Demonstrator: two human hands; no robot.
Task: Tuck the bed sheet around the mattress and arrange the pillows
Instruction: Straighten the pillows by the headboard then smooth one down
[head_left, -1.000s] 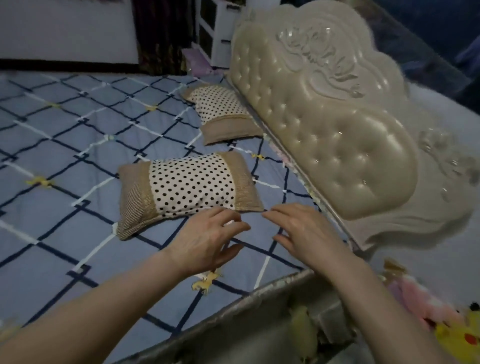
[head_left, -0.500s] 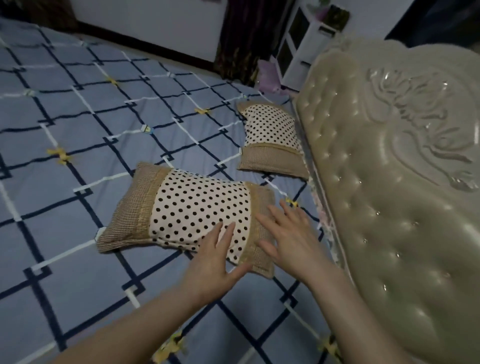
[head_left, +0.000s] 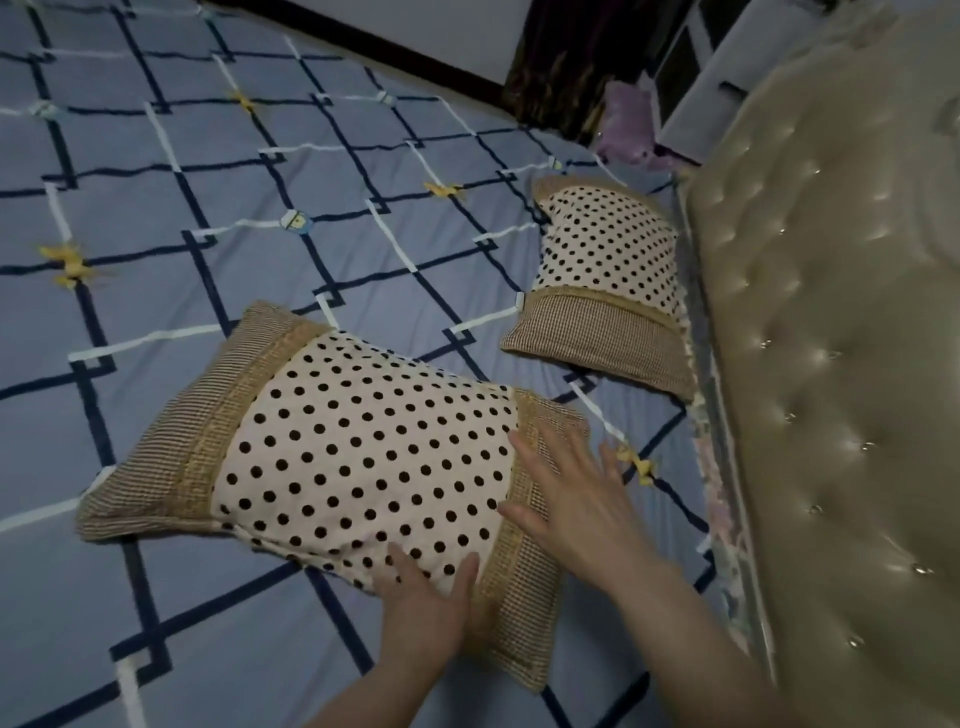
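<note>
- My left hand and right hand lie flat, fingers spread, gripping nothing, on the near pillow.
- I judge they're positioned to slide it toward the headboard.

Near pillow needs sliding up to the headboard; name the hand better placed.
Probably the left hand: it lies flat on the near pillow at its near edge, behind the push. The right hand rests on the end facing the headboard.

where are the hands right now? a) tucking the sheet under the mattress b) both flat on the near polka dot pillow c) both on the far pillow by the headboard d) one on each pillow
b: the left hand and right hand lie with straight fingers on the near pillow; the far pillow is untouched.
</note>
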